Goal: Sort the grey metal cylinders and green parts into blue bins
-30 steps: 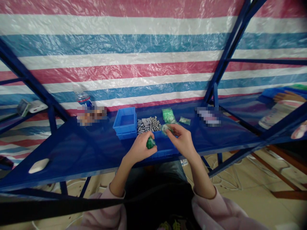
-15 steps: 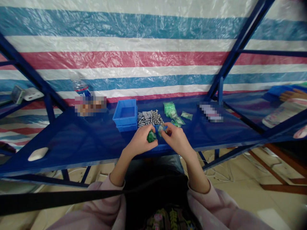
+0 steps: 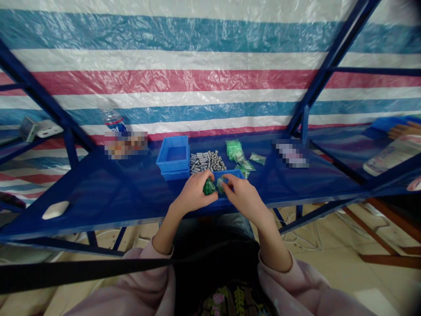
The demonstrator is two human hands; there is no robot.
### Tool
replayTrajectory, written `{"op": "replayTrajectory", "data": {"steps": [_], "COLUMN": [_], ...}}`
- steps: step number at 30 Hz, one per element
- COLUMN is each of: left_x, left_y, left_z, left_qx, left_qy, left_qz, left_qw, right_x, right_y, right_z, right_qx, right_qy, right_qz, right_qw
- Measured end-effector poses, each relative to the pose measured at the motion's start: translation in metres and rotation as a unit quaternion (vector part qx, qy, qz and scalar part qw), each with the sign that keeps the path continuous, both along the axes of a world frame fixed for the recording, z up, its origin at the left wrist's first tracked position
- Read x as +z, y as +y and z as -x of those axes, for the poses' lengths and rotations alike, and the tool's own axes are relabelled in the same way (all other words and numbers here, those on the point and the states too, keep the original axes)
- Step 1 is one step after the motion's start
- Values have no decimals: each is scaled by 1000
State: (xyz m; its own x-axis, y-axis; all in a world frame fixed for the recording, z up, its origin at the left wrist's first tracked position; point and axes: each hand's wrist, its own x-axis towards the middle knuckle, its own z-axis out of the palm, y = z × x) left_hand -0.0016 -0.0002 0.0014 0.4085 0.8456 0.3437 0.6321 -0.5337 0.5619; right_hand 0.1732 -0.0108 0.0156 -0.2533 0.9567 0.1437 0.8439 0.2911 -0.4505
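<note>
My left hand (image 3: pixel 196 191) is closed around a bunch of green packets (image 3: pixel 209 186). Close beside it, my right hand (image 3: pixel 241 191) pinches a small clear packet (image 3: pixel 221 184) between thumb and fingers. Both hands are over a blue bin (image 3: pixel 235 174) at the table's front edge and partly hide it. Behind them lies a pile of short grey metal cylinders (image 3: pixel 207 161). Green and clear packets (image 3: pixel 236 151) form a heap to the right of the pile, with a single flat packet (image 3: pixel 258 158) beside it.
Stacked blue bins (image 3: pixel 173 154) stand left of the cylinders. On the blue table (image 3: pixel 131 193) are a bottle (image 3: pixel 115 122), a white mouse-like object (image 3: pixel 55 210) and a blurred item at right. Another person's hand (image 3: pixel 404 130) shows at far right. Blue frame posts flank the table.
My right hand has moved slightly down and right, uncovering more of the blue bin. My left hand still holds the green packets. The whole view has shifted a little.
</note>
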Motion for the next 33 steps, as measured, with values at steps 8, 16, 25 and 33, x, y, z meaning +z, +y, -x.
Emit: {"op": "replayTrajectory", "data": {"steps": [8, 16, 25, 33], "left_x": [-1, -3, -1, -2], "left_y": [-1, 1, 1, 3], "left_z": [0, -1, -1, 0], "left_qx": [17, -9, -6, -11], "left_qy": [16, 38, 42, 46], "left_qz": [17, -13, -7, -12], "left_qw": [1000, 999, 999, 999], "right_x": [3, 4, 6, 4], "right_y": [-2, -3, -5, -5], "right_z": [5, 7, 10, 9], "right_qx": [-22, -23, -15, 44], "right_qy": [20, 19, 30, 67], "right_qz": [19, 6, 5, 8], "right_qw": [999, 1000, 999, 997]}}
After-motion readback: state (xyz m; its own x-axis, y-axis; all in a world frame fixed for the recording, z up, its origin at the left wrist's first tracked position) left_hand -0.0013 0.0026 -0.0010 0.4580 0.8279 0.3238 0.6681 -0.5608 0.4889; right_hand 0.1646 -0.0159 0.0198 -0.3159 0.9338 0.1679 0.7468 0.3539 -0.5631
